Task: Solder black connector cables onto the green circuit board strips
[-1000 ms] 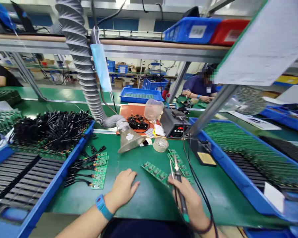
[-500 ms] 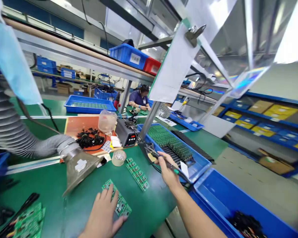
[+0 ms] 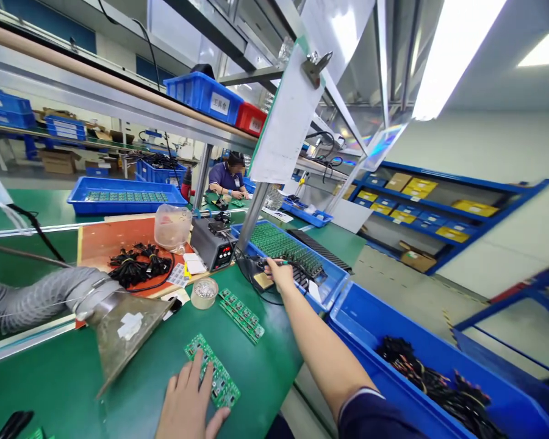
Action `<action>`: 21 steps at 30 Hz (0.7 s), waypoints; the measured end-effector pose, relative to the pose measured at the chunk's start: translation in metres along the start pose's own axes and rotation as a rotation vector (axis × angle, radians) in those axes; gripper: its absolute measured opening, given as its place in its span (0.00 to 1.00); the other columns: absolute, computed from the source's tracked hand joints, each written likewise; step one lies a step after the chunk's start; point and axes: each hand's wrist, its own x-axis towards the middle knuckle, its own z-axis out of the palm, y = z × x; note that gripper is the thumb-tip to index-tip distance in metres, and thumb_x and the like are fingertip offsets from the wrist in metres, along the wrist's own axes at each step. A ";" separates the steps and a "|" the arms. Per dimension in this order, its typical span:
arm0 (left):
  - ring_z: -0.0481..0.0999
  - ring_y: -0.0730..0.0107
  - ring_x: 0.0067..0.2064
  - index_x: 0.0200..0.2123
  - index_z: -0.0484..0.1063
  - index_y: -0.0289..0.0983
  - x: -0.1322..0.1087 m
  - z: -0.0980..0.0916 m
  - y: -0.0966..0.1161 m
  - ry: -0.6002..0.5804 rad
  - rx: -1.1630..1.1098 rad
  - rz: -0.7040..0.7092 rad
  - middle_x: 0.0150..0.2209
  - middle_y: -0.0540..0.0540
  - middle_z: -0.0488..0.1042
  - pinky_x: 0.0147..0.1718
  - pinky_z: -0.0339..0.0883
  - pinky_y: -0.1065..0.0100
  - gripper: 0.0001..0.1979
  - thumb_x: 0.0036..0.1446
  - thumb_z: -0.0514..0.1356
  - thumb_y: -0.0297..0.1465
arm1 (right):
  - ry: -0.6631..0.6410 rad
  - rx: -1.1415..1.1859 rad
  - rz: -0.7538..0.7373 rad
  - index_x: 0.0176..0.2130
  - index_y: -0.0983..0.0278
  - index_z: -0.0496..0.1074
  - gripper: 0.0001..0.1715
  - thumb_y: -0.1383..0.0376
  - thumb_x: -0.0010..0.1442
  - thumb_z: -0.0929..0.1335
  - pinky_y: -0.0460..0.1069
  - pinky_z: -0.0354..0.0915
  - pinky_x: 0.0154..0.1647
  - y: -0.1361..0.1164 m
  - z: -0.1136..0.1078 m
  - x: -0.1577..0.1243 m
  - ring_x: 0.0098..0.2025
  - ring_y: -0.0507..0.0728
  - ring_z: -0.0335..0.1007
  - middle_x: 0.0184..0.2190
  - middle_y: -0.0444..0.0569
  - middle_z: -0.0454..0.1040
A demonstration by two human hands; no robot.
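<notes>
My left hand lies on a green circuit board, its fingers spread over the board's left side. Farther right, my right hand is closed round a soldering iron, beside the iron's stand and a yellowish sponge. The iron's tip cannot be made out there. Another strip of green circuit boards rests on the bench between the two hands. Behind it stands a round tub of small silvery pieces. A soldering station with a lit red display sits near the metal post.
A funnel-shaped fume hood on a grey hose reaches in from the left. At right stand a blue tray of boards and a blue bin with black cables. A clipboard hangs overhead. Across the bench sits a co-worker.
My right hand has carried the soldering iron away from me to the stand by the sponge. My left hand stays on the board. The view has turned to the right.
</notes>
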 end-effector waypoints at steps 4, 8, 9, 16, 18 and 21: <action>0.74 0.46 0.58 0.61 0.73 0.42 -0.001 -0.005 0.001 0.023 0.025 -0.007 0.68 0.33 0.65 0.49 0.72 0.52 0.26 0.64 0.60 0.46 | -0.271 0.028 -0.012 0.45 0.69 0.74 0.20 0.53 0.74 0.66 0.48 0.75 0.34 0.006 -0.017 -0.044 0.33 0.51 0.77 0.37 0.47 0.79; 0.74 0.46 0.57 0.60 0.74 0.39 0.000 -0.006 0.002 0.048 0.042 0.020 0.67 0.32 0.66 0.47 0.72 0.52 0.25 0.66 0.57 0.45 | -0.604 -0.143 0.095 0.47 0.68 0.74 0.17 0.61 0.72 0.61 0.42 0.67 0.23 0.047 -0.072 -0.139 0.24 0.50 0.75 0.31 0.46 0.80; 0.74 0.45 0.57 0.60 0.74 0.38 0.001 -0.005 0.002 0.052 0.044 0.017 0.67 0.32 0.67 0.47 0.72 0.52 0.25 0.66 0.56 0.45 | -0.712 -0.212 0.147 0.42 0.67 0.76 0.12 0.66 0.66 0.64 0.42 0.66 0.22 0.062 -0.087 -0.167 0.21 0.50 0.73 0.26 0.43 0.78; 0.75 0.43 0.54 0.55 0.77 0.37 0.011 -0.005 -0.001 0.062 0.029 -0.013 0.62 0.32 0.72 0.43 0.71 0.49 0.29 0.65 0.48 0.48 | -0.867 -0.611 0.327 0.26 0.64 0.71 0.13 0.80 0.42 0.67 0.43 0.62 0.29 0.170 -0.155 -0.285 0.26 0.50 0.68 0.22 0.37 0.70; 0.75 0.42 0.53 0.54 0.78 0.36 0.012 -0.005 -0.003 0.051 0.039 -0.031 0.61 0.32 0.72 0.41 0.72 0.48 0.32 0.65 0.46 0.50 | -0.914 -0.630 0.325 0.32 0.63 0.74 0.16 0.79 0.42 0.68 0.43 0.64 0.32 0.189 -0.163 -0.283 0.30 0.50 0.70 0.28 0.38 0.73; 0.75 0.42 0.53 0.56 0.77 0.38 0.011 0.000 -0.010 0.019 0.041 -0.063 0.62 0.33 0.71 0.41 0.72 0.48 0.32 0.64 0.46 0.51 | -1.018 -0.622 0.292 0.39 0.62 0.75 0.21 0.76 0.43 0.72 0.43 0.65 0.33 0.208 -0.169 -0.274 0.30 0.50 0.69 0.31 0.38 0.73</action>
